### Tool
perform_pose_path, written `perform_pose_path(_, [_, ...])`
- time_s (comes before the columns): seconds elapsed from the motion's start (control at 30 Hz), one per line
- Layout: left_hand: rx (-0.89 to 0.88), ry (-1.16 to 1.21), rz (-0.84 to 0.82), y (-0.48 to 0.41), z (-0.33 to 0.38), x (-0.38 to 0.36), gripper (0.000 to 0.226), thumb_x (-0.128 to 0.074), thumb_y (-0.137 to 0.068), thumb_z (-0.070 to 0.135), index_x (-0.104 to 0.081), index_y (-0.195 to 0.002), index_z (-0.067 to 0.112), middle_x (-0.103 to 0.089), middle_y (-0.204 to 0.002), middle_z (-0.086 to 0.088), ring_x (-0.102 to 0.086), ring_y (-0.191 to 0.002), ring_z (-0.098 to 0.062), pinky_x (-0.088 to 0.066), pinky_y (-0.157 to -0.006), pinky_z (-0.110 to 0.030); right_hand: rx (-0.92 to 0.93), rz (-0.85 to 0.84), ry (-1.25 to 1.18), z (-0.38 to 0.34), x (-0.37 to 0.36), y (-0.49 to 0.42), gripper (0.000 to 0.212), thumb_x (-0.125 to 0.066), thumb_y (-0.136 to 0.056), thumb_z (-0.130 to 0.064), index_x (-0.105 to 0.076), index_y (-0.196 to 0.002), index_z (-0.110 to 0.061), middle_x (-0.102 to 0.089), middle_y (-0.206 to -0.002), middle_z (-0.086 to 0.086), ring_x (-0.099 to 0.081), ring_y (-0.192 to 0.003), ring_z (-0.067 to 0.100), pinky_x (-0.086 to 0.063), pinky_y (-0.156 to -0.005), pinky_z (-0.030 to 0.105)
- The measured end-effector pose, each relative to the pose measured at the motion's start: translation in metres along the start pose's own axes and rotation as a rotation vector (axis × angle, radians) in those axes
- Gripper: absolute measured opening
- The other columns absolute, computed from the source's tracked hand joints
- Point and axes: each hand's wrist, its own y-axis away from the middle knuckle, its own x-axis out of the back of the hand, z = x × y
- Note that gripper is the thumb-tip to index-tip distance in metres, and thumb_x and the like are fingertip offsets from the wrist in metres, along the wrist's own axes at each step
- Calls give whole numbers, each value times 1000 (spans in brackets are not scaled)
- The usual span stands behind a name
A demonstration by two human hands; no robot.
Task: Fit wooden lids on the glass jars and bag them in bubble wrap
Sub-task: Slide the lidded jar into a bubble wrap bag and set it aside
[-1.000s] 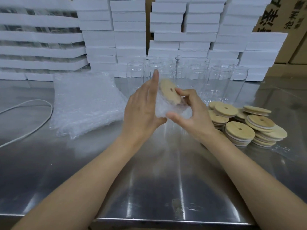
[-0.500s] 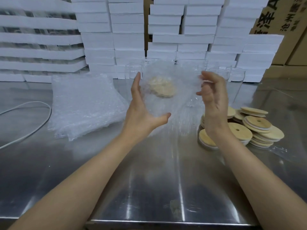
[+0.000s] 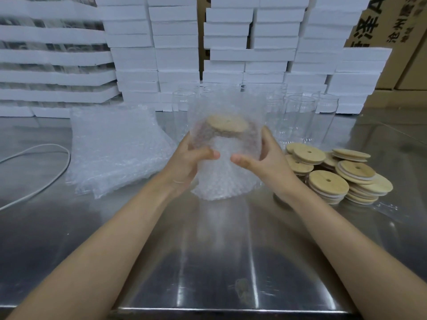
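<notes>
A glass jar with a wooden lid (image 3: 227, 124) sits inside a bubble wrap bag (image 3: 225, 176) held above the steel table. My left hand (image 3: 191, 158) grips the bagged jar from the left, thumb pressed on its front. My right hand (image 3: 261, 158) grips it from the right, thumb forward, fingers curled behind. Behind them stand several empty glass jars (image 3: 298, 118). A pile of wooden lids (image 3: 332, 176) with centre holes lies to the right.
A stack of bubble wrap bags (image 3: 115, 148) lies at the left. A white cable (image 3: 46, 172) curves over the steel table (image 3: 219, 262) at far left. White foam boxes (image 3: 175, 54) are stacked along the back, with cardboard cartons (image 3: 397, 24) at the back right.
The lidded jar has gone into the bubble wrap bag. My right hand, held apart half a second ago, has closed on the bag's right side, and both hands now hold it lower.
</notes>
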Motion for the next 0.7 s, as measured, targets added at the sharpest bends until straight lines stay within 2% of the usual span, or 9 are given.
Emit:
perform_pose_path(0.07, [-9,81,-9,-3,6,1,49,-57,-83,8,-51,-132,11,-68,-115,-1,-61,-114,-19,-48,-95,-30,-5,59,24,1,-4,2,54,-84,-71,-31,-52,-116,-29,-63,-121,-10,-59,-114,1,-47,-98,29])
perform_pose_path(0.13, [-73,46,46,-8,10,3,40,-56,-93,14,-53,-133,10,-69,-115,-3,-61,-117,-21,-46,-99,-29,16,108,3,3,-4,0,47,-83,-73,-26,-50,-107,-31,-61,-113,-19,-59,-106,-5,-45,-95,22])
perform_pose_path(0.2, [-114,94,115,-13,17,9,42,-59,-92,23,-55,-132,11,-66,-123,0,-59,-119,-16,-47,-97,-25,3,90,-24,4,-3,-2,56,-82,-71,-30,-46,-113,-27,-58,-121,-15,-56,-112,-4,-43,-98,22])
perform_pose_path(0.27, [-76,115,101,-18,18,20,76,-66,-80,48,-40,-144,16,-56,-138,2,-53,-126,-11,-46,-100,-24,-58,32,-2,5,-1,-4,81,-83,-64,-42,-39,-129,-21,-52,-135,-5,-52,-123,-1,-41,-103,22])
perform_pose_path(0.33, [41,-61,13,-17,15,31,106,-73,-68,66,-23,-151,24,-47,-146,4,-47,-132,-12,-40,-109,-32,-96,-36,25,7,0,-2,100,-84,-55,-54,-35,-137,-23,-50,-137,-8,-51,-123,-6,-42,-99,14])
perform_pose_path(0.4, [139,-268,-120,-14,6,39,95,-74,-74,48,-22,-151,27,-52,-141,8,-50,-129,-12,-40,-109,-34,-129,-88,16,8,-1,2,116,-86,-43,-69,-32,-137,-30,-48,-138,-12,-50,-125,-3,-42,-102,18])
perform_pose_path(0.5, [151,-373,-280,-6,-5,36,78,-81,-73,36,-41,-139,26,-60,-131,13,-56,-122,-7,-48,-96,-22,-153,-130,22,11,-4,4,128,-84,-39,-74,-26,-143,-26,-47,-140,-10,-47,-131,4,-40,-109,29])
perform_pose_path(0.6, [57,-331,-158,-4,-7,24,52,-79,-72,33,-59,-119,28,-69,-114,17,-63,-109,-2,-49,-84,-13,-119,-62,57,12,-11,3,106,-90,-58,-45,-32,-142,-17,-54,-137,-1,-53,-127,11,-42,-109,41])
perform_pose_path(0.7, [96,-229,-30,-9,-10,18,41,-60,-83,37,-60,-121,21,-70,-113,9,-64,-109,-8,-51,-89,-22,-102,93,0,8,-10,1,86,-86,-62,-29,-40,-134,-13,-61,-124,1,-62,-113,10,-51,-99,37])
